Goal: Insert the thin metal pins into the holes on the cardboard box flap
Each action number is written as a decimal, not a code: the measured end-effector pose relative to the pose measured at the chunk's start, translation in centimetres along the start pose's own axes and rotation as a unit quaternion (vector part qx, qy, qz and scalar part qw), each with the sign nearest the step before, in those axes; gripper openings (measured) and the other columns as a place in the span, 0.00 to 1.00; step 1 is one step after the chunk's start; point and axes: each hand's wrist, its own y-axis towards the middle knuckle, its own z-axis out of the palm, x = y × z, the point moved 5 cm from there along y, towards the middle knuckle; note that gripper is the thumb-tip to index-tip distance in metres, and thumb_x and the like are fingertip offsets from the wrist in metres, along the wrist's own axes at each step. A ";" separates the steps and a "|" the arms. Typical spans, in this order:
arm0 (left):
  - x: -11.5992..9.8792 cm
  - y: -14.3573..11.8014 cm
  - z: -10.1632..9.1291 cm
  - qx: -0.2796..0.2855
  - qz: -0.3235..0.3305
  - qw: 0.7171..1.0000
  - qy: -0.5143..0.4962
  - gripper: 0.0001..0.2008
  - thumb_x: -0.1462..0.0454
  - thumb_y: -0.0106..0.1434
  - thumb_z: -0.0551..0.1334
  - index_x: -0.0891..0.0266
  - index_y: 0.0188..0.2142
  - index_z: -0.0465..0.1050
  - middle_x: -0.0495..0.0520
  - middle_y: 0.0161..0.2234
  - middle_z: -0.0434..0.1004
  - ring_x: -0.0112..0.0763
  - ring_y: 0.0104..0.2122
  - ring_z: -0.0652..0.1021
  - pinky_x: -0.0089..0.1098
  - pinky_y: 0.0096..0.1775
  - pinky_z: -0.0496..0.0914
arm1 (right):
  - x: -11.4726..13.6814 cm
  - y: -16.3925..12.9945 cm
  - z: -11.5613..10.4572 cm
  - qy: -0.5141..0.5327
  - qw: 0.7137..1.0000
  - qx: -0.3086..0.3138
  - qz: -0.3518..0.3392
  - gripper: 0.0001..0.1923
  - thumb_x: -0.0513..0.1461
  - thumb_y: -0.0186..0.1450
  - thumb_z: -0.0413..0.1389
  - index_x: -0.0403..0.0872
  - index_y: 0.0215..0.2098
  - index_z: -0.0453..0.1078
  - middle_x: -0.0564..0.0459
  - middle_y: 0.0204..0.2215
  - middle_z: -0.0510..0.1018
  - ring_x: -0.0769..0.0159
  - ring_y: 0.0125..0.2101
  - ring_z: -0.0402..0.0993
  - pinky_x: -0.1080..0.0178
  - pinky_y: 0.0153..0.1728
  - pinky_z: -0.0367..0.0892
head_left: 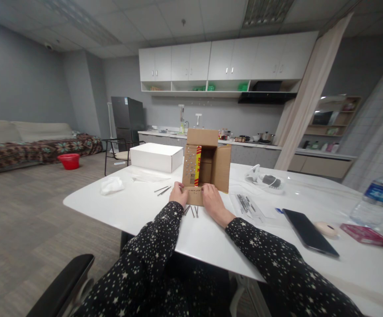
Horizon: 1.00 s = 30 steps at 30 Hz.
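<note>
A: Where is the cardboard box (pixel 206 163) just now?

B: It lies on its side on the white surface (pixel 138 207), mouth toward the person, flaps spread. The lower flap (pixel 194 196) lies flat on the surface, punched with rows of small holes. The left flap shows the same holes, next to a strip of red and yellow tape.

A: And the hands?

B: Both are on that lower flap. The left hand (pixel 179 193) has its fingers curled over the flap's left end; the right hand (pixel 213 200) lies over its right end, fingers bent down on the card. Neither seems to hold anything but the flap. Whether a nail is pinched underneath, I cannot tell.

A: How far on is the work?

B: Judging by this, partway. Holes are already punched in two flaps, yet loose nails (pixel 193 211) lie just in front of the box, by the wrists, and two more (pixel 163 190) lie to its left. So the pieces are not yet all placed, I would say.

A: What else is near?

B: A white box (pixel 156 157) behind and left of the cardboard one, a crumpled tissue (pixel 112 185) further left, a clear packet of metal parts (pixel 247 204) to its right, and beyond that a dark phone (pixel 310 232) and a water bottle (pixel 378 198).
</note>
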 end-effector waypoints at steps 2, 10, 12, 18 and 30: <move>0.0 0.0 0.0 0.002 -0.001 1.000 -0.001 0.09 0.64 0.54 0.56 0.57 0.36 0.60 0.52 0.35 0.74 0.32 0.32 0.74 0.31 0.34 0.66 | 0.0 0.0 0.1 0.001 1.000 -0.003 0.000 0.08 0.29 0.64 0.46 0.40 0.38 0.64 0.43 0.37 0.71 0.58 0.40 0.63 0.59 0.42 0.61; -0.3 -0.2 -0.2 0.000 0.001 1.000 -0.004 0.09 0.65 0.54 0.56 0.57 0.36 0.59 0.52 0.34 0.75 0.31 0.32 0.74 0.30 0.33 0.65 | 0.1 -0.1 0.1 0.008 1.000 -0.008 -0.002 0.09 0.28 0.64 0.45 0.40 0.39 0.64 0.42 0.37 0.71 0.57 0.40 0.63 0.59 0.42 0.61; -0.4 -0.3 -0.2 0.001 0.004 1.000 -0.007 0.08 0.65 0.55 0.56 0.57 0.36 0.59 0.52 0.35 0.75 0.31 0.32 0.74 0.30 0.33 0.65 | 0.2 -0.1 0.0 0.009 1.000 -0.010 -0.004 0.09 0.28 0.64 0.45 0.39 0.40 0.64 0.42 0.37 0.71 0.57 0.40 0.63 0.59 0.42 0.62; -0.1 -0.2 -0.1 -0.001 0.004 1.000 -0.009 0.08 0.65 0.55 0.55 0.57 0.36 0.59 0.52 0.34 0.75 0.30 0.30 0.74 0.30 0.33 0.65 | 0.3 -0.2 -0.1 0.017 1.000 -0.013 -0.006 0.10 0.27 0.63 0.45 0.39 0.41 0.64 0.41 0.38 0.71 0.57 0.40 0.64 0.58 0.43 0.62; 0.3 0.1 0.2 -0.010 0.014 1.000 -0.005 0.09 0.64 0.54 0.55 0.57 0.37 0.59 0.51 0.32 0.74 0.31 0.30 0.74 0.30 0.33 0.65 | 0.5 -0.4 -0.3 0.040 0.999 -0.022 -0.005 0.11 0.27 0.63 0.44 0.38 0.42 0.63 0.41 0.38 0.71 0.58 0.41 0.64 0.60 0.44 0.62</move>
